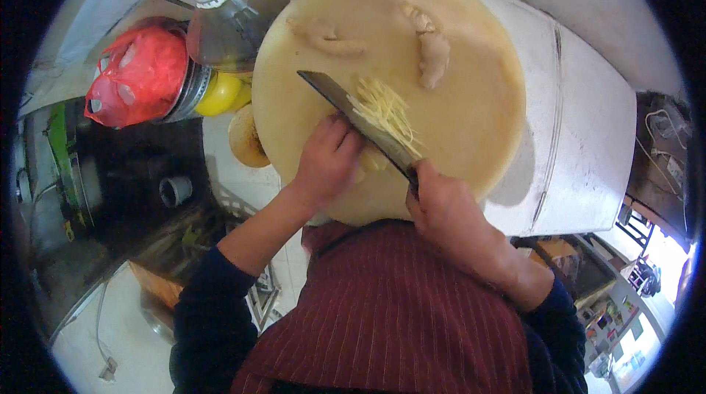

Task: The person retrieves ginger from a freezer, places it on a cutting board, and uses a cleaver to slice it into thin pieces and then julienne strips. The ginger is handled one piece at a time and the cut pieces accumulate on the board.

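Observation:
A round cutting board (474,134) lies before me. My right hand (447,201) grips the handle of a cleaver (367,126), whose blade slants across the board. Fine pale shreds, apparently ginger (383,110), lie against the blade's far side. On its near side, my left hand (331,159) has bent fingers against the blade; whether they hold a piece is hidden. Pale slices (372,162) lie between my hands, partly covered by the cleaver. Farther back rest two ginger roots, one at the left (331,43) and one at the right (433,54).
Left of the board stand a large plastic bottle with a red cap (229,30), a metal container topped by a red plastic bag (140,74), and a yellow object (220,95). A white surface (590,118) extends under the board to the right.

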The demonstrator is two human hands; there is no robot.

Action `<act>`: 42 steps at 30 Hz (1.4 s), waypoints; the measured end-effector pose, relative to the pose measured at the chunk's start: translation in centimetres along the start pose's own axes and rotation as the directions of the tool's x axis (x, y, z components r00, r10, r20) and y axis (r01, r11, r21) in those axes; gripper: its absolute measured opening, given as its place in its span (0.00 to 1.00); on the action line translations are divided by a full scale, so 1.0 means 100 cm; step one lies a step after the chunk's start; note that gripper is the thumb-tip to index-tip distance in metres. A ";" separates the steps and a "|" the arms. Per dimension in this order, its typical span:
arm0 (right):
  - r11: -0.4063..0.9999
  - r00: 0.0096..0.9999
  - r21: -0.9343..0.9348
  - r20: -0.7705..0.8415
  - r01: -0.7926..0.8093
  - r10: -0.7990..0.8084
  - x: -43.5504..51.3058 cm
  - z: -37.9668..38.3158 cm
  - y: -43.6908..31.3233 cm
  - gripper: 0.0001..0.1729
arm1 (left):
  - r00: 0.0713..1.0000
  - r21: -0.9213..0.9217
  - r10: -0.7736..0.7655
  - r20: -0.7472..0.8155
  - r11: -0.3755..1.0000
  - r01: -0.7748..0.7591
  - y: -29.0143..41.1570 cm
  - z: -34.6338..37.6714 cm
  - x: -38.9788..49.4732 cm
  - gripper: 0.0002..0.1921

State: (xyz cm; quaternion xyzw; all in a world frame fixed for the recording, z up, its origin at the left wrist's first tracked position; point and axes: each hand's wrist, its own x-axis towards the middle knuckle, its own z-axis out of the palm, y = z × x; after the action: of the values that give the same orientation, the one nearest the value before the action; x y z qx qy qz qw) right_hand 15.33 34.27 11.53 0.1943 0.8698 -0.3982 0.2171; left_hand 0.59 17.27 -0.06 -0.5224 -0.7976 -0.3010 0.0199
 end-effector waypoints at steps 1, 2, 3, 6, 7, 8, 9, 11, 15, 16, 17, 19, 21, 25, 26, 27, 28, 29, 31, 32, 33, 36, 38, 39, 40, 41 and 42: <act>1.000 1.000 -0.011 0.010 0.007 -0.007 -0.001 -0.001 -0.001 0.16 | 0.999 0.001 -0.031 0.010 1.000 0.031 0.000 0.000 0.000 0.13; 1.000 1.000 -0.023 0.025 0.005 -0.005 -0.002 -0.001 -0.002 0.17 | 1.000 -0.009 0.004 -0.010 1.000 -0.004 0.000 -0.001 0.000 0.14; 1.000 0.999 -0.013 0.032 -0.013 0.013 -0.003 -0.002 -0.003 0.17 | 0.999 -0.024 0.020 -0.041 0.999 -0.021 -0.001 -0.001 0.001 0.14; 1.000 1.000 0.015 0.006 -0.019 0.019 -0.004 -0.003 -0.004 0.17 | 0.996 0.006 0.040 -0.077 0.999 -0.040 -0.003 -0.001 0.002 0.15; 0.999 1.000 0.047 -0.014 -0.003 0.003 -0.002 -0.003 -0.005 0.17 | 0.994 0.020 0.069 -0.086 0.998 -0.067 -0.003 -0.001 0.002 0.15; 0.992 0.993 0.083 -0.075 0.097 -0.091 0.000 -0.004 -0.005 0.17 | 0.996 0.005 0.049 -0.070 0.999 -0.049 -0.003 -0.001 0.003 0.15; 0.999 1.000 0.051 -0.010 0.003 -0.003 0.000 -0.005 -0.006 0.18 | 0.996 -0.005 0.047 -0.076 0.999 -0.048 -0.003 -0.001 0.003 0.15; 0.992 0.985 -0.019 0.112 -0.127 0.129 -0.003 -0.005 -0.005 0.18 | 0.997 -0.033 0.032 -0.076 0.999 -0.035 -0.001 -0.001 0.002 0.15; 1.000 1.000 0.005 -0.004 0.013 -0.013 -0.008 0.001 0.001 0.17 | 0.994 -0.046 0.007 -0.111 0.999 -0.012 -0.001 0.002 0.002 0.15; 1.000 1.000 0.015 0.002 -0.005 0.005 -0.008 0.002 0.002 0.17 | 0.993 -0.039 0.021 -0.112 0.999 -0.025 -0.001 0.002 0.002 0.14; 0.998 0.997 0.040 -0.044 0.058 -0.056 -0.008 0.003 0.003 0.17 | 0.995 -0.039 0.010 -0.104 0.999 -0.014 -0.001 0.002 0.002 0.14; 0.999 0.998 0.010 0.040 -0.046 0.046 -0.009 0.005 0.004 0.17 | 0.994 -0.025 0.031 -0.102 0.999 -0.033 -0.001 0.000 0.001 0.15; 0.997 0.995 -0.009 0.067 -0.076 0.076 -0.009 0.006 0.004 0.17 | 0.995 -0.043 0.012 -0.097 0.999 -0.017 -0.001 0.001 0.000 0.15; 0.997 0.996 -0.032 0.060 -0.064 0.066 -0.008 0.007 0.003 0.17 | 0.996 -0.053 -0.021 -0.088 0.998 0.016 -0.001 0.002 0.000 0.15; 0.999 0.999 -0.018 -0.008 0.035 -0.035 -0.008 0.008 0.003 0.17 | 0.995 -0.050 -0.022 -0.093 0.999 0.018 -0.001 0.003 0.000 0.15; 1.000 1.000 -0.021 0.022 -0.015 0.015 -0.008 0.009 0.004 0.16 | 0.996 -0.055 -0.022 -0.088 0.998 0.017 -0.002 0.003 -0.001 0.15; 1.000 1.000 -0.001 0.003 -0.007 0.007 -0.010 0.010 0.005 0.16 | 0.994 -0.067 -0.015 -0.105 0.998 0.008 -0.001 0.004 -0.002 0.16; 0.998 0.998 -0.017 0.014 -0.064 0.064 -0.011 0.011 0.007 0.15 | 0.996 -0.063 -0.031 -0.088 0.998 0.026 -0.002 0.004 -0.002 0.16; 1.000 1.000 0.002 -0.010 0.024 -0.024 -0.008 0.016 0.011 0.14 | 0.996 -0.052 -0.050 -0.068 0.998 0.047 -0.002 0.006 -0.004 0.16; 1.000 1.000 0.007 -0.002 0.025 -0.025 -0.006 0.018 0.013 0.13 | 0.996 -0.066 -0.052 -0.072 0.997 0.047 -0.002 0.005 -0.004 0.16; 1.000 1.000 0.020 -0.021 0.008 -0.007 -0.004 0.019 0.015 0.13 | 0.997 -0.069 -0.060 -0.054 0.996 0.056 -0.002 0.005 -0.004 0.16; 0.997 0.998 0.078 -0.057 0.013 -0.008 0.003 0.016 0.022 0.13 | 0.998 -0.092 -0.032 -0.063 0.995 0.026 -0.002 0.001 0.000 0.15; 0.991 0.989 0.130 -0.148 0.042 -0.022 0.003 0.012 0.028 0.13 | 0.996 -0.109 -0.015 -0.084 0.994 0.006 -0.002 -0.002 0.002 0.15; 0.994 0.986 0.095 -0.164 0.054 -0.038 0.002 0.014 0.029 0.14 | 0.996 -0.112 -0.019 -0.085 0.994 0.009 -0.001 -0.004 0.003 0.15; 0.994 0.993 0.082 -0.102 0.067 -0.059 0.001 0.013 0.031 0.14 | 0.998 -0.117 -0.005 -0.066 0.993 -0.002 0.000 -0.007 0.003 0.15; 0.996 0.995 0.066 -0.081 0.060 -0.054 0.000 0.015 0.031 0.14 | 0.998 -0.110 -0.001 -0.055 0.994 -0.005 0.001 -0.010 0.002 0.15; 0.989 0.987 0.065 -0.095 0.133 -0.127 -0.001 0.017 0.032 0.15 | 0.999 -0.100 0.013 -0.032 0.995 -0.016 0.001 -0.013 0.001 0.14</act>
State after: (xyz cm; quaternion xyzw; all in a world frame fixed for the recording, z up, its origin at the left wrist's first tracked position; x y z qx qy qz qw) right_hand 17.38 34.86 8.62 0.1624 0.8749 -0.4330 0.1441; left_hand 0.28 16.74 1.13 -0.5238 -0.7771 -0.3488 0.0082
